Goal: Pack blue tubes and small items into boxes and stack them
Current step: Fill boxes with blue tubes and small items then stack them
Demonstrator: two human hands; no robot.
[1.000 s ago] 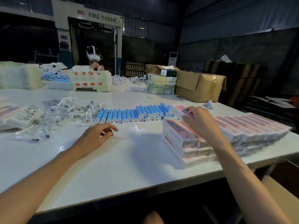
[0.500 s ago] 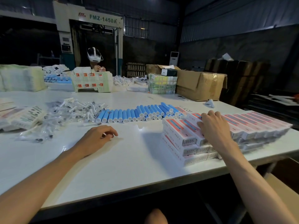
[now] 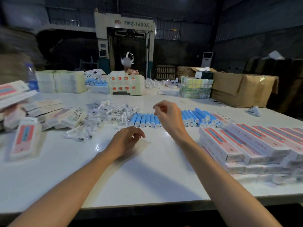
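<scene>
While hands [image 3: 126,140] [image 3: 168,116] hover, blue tubes [image 3: 196,116] lie just beyond.

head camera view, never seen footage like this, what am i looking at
No machine here: the one camera sits on a person's head and looks forward and down, so the two bare arms are the wearer's own. The left hand rests on the white table; the right hand hangs above a row of blue tubes. Both are loosely curled and seem to hold nothing. Left of the tubes lies a heap of small wrapped items; on the right are stacked boxes.
</scene>
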